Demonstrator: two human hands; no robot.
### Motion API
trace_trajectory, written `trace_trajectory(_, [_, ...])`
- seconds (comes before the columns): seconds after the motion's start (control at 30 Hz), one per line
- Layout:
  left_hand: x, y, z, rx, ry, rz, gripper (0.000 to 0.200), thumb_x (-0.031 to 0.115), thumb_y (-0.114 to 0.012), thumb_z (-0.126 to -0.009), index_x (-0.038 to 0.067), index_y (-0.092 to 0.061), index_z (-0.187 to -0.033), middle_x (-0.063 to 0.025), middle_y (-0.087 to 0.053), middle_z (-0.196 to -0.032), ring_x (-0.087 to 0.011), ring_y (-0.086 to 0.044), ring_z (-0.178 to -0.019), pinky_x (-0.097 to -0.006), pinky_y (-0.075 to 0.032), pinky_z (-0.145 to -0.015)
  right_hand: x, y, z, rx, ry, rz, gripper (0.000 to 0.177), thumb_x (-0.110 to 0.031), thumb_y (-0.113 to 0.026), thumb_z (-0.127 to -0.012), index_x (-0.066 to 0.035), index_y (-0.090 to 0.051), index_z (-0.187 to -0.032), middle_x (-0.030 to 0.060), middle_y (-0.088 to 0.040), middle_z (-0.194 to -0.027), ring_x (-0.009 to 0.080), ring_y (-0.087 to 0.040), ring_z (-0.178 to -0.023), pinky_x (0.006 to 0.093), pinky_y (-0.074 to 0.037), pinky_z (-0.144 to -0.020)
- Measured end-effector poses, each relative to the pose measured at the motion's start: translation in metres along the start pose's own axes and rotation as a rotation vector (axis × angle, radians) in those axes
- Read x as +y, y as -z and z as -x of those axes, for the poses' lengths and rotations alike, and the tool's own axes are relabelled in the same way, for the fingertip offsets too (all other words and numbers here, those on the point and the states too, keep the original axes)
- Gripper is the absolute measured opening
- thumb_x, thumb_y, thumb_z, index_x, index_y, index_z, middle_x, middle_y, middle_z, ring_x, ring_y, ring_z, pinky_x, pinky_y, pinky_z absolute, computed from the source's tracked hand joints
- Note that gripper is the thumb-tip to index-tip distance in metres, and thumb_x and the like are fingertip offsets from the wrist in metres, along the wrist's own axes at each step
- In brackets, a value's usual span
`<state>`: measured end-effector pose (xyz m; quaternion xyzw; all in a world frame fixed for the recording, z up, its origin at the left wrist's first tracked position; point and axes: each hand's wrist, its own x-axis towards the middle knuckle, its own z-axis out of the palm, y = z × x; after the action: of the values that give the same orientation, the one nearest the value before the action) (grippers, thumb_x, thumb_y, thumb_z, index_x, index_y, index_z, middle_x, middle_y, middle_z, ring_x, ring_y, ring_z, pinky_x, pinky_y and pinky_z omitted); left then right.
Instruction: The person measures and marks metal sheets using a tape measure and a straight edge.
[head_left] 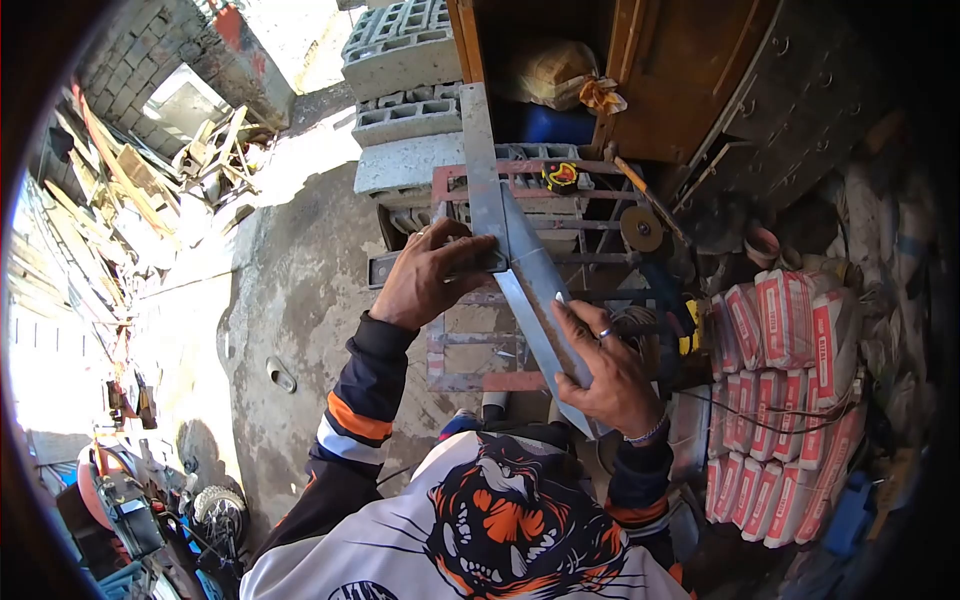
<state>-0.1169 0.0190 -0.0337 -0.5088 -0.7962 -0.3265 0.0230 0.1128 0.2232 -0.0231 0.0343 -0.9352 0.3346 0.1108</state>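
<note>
Our left hand (425, 280) clasps the square (480, 150) over the far edge of the frame (525, 166); our right hand (608, 375) grips the channel (538, 278), likely light, stiff, slick, best held by its sides.

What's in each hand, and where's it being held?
Left hand: a dark metal bar, gripped across its middle. Right hand: a grey metal channel, held by its right edge, toward the near end.

Site: rough workshop doubling as building store. Evidence: stacked concrete blocks (408, 126); piled cement-type bags (787, 318); heaped scrap wood (135, 185); bare, stained floor (300, 290). Tape measure (562, 179) and round disc (641, 230) lie about a red-painted metal frame (515, 381), long metal piece (535, 272) above.
</note>
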Motion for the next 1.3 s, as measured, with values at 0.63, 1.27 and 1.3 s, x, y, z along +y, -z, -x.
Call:
trace_trajectory(0.63, [-0.009,0.014,-0.003,-0.055,-0.05,-0.011,0.049,0.02,-0.085,-0.082,0.015,-0.073,-0.129,-0.0116,-0.065,-0.113,-0.0315,-0.068,-0.1,-0.0408,-0.059,-0.087,-0.001,0.001,0.0,0.007,0.002,0.035,0.086,-0.009,-0.074,-0.079,-0.012,-0.041,-0.159,0.0172,-0.05,-0.145,0.04,-0.06,-0.124,0.0458,-0.054,-0.104])
trace_trajectory(1.27, [0.0,0.011,0.004,-0.067,-0.022,0.059,0.049,0.023,-0.084,-0.083,0.014,-0.073,-0.129,-0.0117,-0.064,-0.114,-0.0314,-0.069,-0.098,-0.0413,-0.059,-0.086,-0.002,-0.001,0.001,0.008,-0.019,0.028,0.086,-0.009,-0.073,-0.079,-0.012,-0.042,-0.159,0.0167,-0.051,-0.145,0.0401,-0.061,-0.124,0.0454,-0.054,-0.104])
trace_trajectory(1.3, [0.0,0.01,0.004,-0.075,0.006,0.095,0.049,0.026,-0.084,-0.083,0.014,-0.072,-0.129,-0.0114,-0.064,-0.115,-0.0312,-0.068,-0.098,-0.0416,-0.057,-0.087,-0.002,-0.002,0.001,0.009,-0.021,0.031,0.086,-0.009,-0.073,-0.079,-0.012,-0.042,-0.159,0.0165,-0.051,-0.145,0.0402,-0.061,-0.123,0.0454,-0.054,-0.104])
